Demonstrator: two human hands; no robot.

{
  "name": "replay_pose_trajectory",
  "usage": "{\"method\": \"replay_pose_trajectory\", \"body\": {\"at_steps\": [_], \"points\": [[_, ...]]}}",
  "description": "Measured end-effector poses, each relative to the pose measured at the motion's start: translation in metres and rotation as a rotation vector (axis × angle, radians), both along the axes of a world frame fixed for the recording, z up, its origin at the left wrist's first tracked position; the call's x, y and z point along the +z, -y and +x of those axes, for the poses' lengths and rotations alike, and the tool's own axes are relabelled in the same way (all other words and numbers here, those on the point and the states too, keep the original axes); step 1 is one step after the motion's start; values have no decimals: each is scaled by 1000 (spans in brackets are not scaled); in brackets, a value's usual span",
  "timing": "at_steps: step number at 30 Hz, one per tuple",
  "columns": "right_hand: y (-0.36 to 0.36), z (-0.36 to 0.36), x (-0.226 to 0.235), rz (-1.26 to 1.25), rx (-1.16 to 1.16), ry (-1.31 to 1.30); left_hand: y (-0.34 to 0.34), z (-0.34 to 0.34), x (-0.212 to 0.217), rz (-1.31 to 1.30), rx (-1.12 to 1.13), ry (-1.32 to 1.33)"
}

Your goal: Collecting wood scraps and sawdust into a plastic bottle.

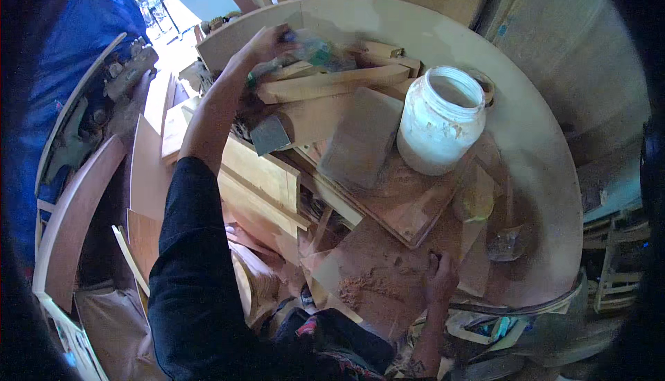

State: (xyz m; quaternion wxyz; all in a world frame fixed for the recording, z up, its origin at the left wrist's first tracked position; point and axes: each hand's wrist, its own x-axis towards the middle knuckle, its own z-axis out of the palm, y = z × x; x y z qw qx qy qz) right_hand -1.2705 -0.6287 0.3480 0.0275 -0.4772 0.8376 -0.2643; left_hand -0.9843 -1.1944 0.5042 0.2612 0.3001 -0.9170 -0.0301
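Note:
Far forward on the left, my left hand (267, 43) has its fingers closed at the end of a clear plastic bottle (317, 52) with a green patch, which is smeared by motion. Below the bottle lie curved wooden pieces (332, 84). My right hand (441, 277) is low on the right, its fingers curled, over a dusty board (388, 263); whatever it may hold is hidden. A heap of reddish sawdust (357, 291) lies on the board to its left. A white, stained wide-mouth plastic jar (440, 131) stands open beyond my right hand, beside a dusty flat rectangular block (361, 137).
A large curved wooden rim (547, 145) bends round the work area. A small clear cup (506, 244) and a yellowish clear container (474, 197) sit at the right. Wood offcuts (260, 187) pile up by my left arm. A blue tarp (76, 48) hangs at the far left.

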Motion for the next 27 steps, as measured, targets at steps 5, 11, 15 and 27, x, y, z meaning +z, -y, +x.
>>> {"method": "replay_pose_trajectory", "body": {"at_steps": [5,11,15,27], "points": [[-4,-1,-2,64,-29,-69,-37,-36,84,-83,134,-75],[-9,-4,-9,39,-66,-33,-93,38,192,-253,270,-467],[-4,-7,-14,17,-59,-24,-122,101,264,-289,67,-788],[-8,-27,-33,-51,53,5,-287,222,335,-229,111,-937]]}}
